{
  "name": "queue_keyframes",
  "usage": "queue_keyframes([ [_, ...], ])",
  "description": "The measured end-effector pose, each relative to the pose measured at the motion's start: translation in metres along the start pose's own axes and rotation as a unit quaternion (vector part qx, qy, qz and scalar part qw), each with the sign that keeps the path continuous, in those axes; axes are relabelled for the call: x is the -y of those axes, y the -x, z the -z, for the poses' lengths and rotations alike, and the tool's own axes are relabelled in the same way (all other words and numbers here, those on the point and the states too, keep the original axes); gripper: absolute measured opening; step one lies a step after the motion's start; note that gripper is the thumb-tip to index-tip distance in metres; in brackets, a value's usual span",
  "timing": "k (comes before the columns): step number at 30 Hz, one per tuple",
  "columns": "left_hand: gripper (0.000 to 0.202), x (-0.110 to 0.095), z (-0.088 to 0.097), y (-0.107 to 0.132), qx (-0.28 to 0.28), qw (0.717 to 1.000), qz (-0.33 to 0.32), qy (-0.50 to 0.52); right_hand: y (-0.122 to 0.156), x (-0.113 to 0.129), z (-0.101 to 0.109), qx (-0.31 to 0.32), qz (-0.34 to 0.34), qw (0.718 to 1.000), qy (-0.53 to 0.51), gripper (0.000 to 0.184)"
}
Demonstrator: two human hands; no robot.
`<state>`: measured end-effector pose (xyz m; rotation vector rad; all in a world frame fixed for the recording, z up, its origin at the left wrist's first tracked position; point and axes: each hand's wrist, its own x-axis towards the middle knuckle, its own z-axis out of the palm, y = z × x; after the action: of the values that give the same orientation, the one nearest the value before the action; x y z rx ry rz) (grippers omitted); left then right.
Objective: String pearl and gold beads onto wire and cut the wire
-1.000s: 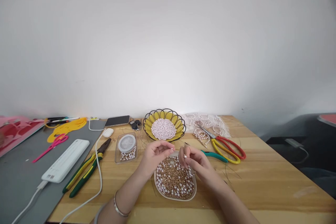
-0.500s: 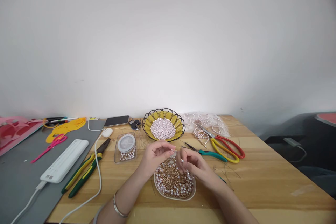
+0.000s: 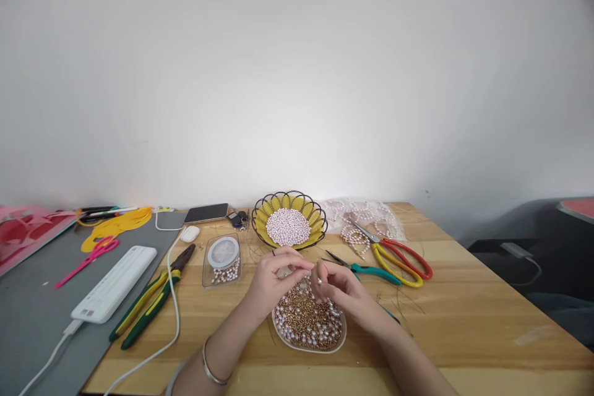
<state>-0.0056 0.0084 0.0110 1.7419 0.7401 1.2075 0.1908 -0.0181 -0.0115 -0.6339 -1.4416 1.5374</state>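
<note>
My left hand (image 3: 273,275) and my right hand (image 3: 336,284) meet fingertip to fingertip just above a clear dish (image 3: 307,341) of gold and pearl beads. The left fingers are pinched together on a thin thread too fine to see well. The right fingers pinch a small pearl bead (image 3: 319,282). A silver bangle (image 3: 210,371) circles my left wrist. Behind the hands stands a yellow wire basket (image 3: 317,223) full of pale pearl beads.
Green-handled pliers (image 3: 148,303) and a white cable (image 3: 172,315) lie at the left, beside a white power strip (image 3: 114,283). A clear box with a thread spool (image 3: 223,258), teal snips (image 3: 366,269), red-and-yellow scissors (image 3: 399,257) and beaded strands (image 3: 355,223) ring the dish. A phone (image 3: 207,213) lies at the back.
My two hands have drawn closer together until the fingertips touch. The right hand has shifted a little left, uncovering the teal snips behind it.
</note>
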Motion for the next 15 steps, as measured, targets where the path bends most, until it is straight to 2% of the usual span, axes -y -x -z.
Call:
queue_keyframes([
  [4, 0.011, -0.0027, 0.0023, -0.0005, 0.006, 0.999, -0.031, -0.026, 0.0001, -0.0005, -0.0003, 0.004, -0.003, 1.000, -0.002, 0.041],
  [9, 0.013, -0.0071, 0.0018, -0.0007, 0.018, 0.999, -0.027, -0.022, -0.0003, 0.0015, -0.0027, 0.013, -0.007, 1.000, -0.008, 0.042],
  [12, 0.014, -0.0085, -0.0003, -0.0002, 0.021, 0.999, 0.002, -0.025, -0.0002, 0.0033, -0.0042, 0.021, -0.004, 1.000, -0.008, 0.041],
  [15, 0.015, -0.0103, -0.0015, 0.0004, 0.021, 0.998, 0.058, -0.003, 0.0000, 0.0035, -0.0043, 0.019, -0.008, 1.000, -0.007, 0.040],
])
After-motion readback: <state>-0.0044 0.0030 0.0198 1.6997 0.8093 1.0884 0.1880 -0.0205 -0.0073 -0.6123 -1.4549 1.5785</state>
